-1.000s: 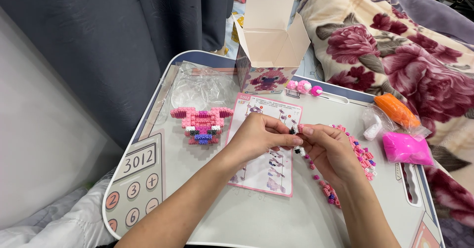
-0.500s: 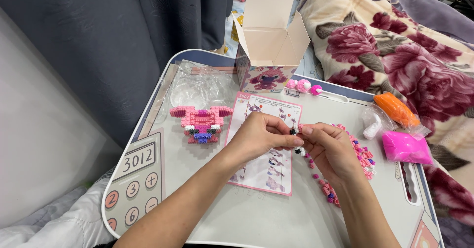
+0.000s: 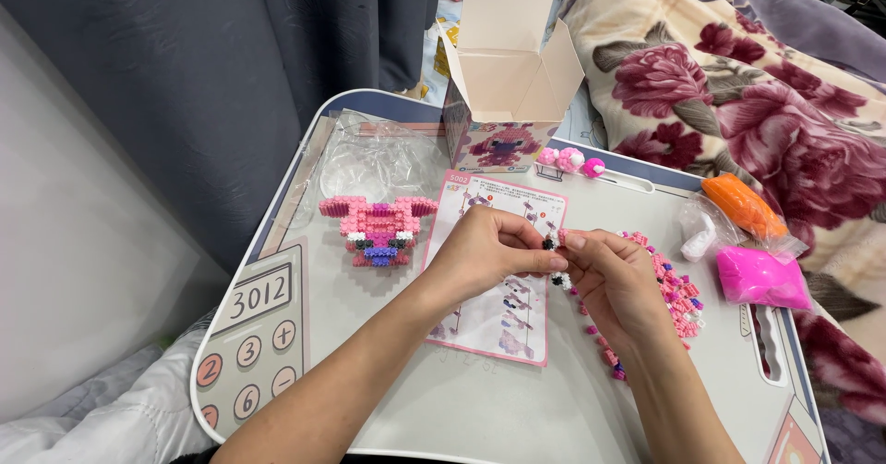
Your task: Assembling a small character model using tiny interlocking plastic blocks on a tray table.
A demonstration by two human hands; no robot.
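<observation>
Head view: two hands over one instruction sheet (image 3: 498,270); left hand (image 3: 484,256) and right hand (image 3: 614,279) fingertips meet, both pinching one tiny black-white brick piece (image 3: 552,242), too small to tell axis or facing. One pink brick figure (image 3: 378,228) left of sheet, upright, facing camera. One loose pink brick pile (image 3: 678,284) right of sheet. One open box (image 3: 503,95) beyond sheet

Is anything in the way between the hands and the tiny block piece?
Nothing visible. The left hand and right hand both already pinch the tiny block piece at their fingertips, above the instruction sheet.
</observation>
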